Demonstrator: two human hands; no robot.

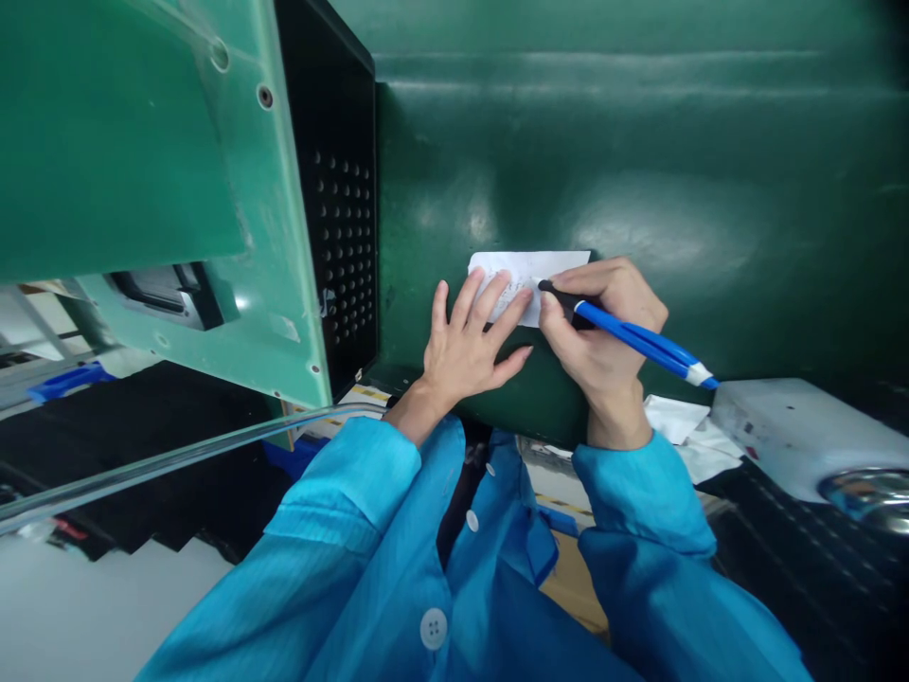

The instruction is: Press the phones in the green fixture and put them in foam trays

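Left hand: the left hand [469, 346] lies flat with fingers spread wide and straight, palm down; it holds nothing, but its fingertips press on the lower left part of the paper slip [529, 275]; the thumb points right, toward the other hand.
Right hand: the right hand [603, 327] is closed around a blue pen [632, 336]; the fingers pinch the dark grip section near the tip; the hand sits just beside the left hand, their thumbs near each other but apart.
Pen: tilted, its dark tip touching the paper near the slip's middle; the blue barrel runs down and to the right past the knuckles, ending in a white and blue cap end.
Paper slip: small, white, rectangular; lying flat against the dark green surface [639, 142]; faint marks show on it, too small to read; its left edge is under the left fingers, its right lower corner hidden by the right hand.
Sleeves: both arms wear a bright blue coat [398, 568] with white buttons.
Left of the hands: a black perforated panel [341, 237] stands just beside the green surface; a lighter green plate [234, 189] with screw holes leans beyond it.
Right, lower: a white box [788, 431] with a shiny metal part, and white crumpled paper [682, 431] near the right wrist.
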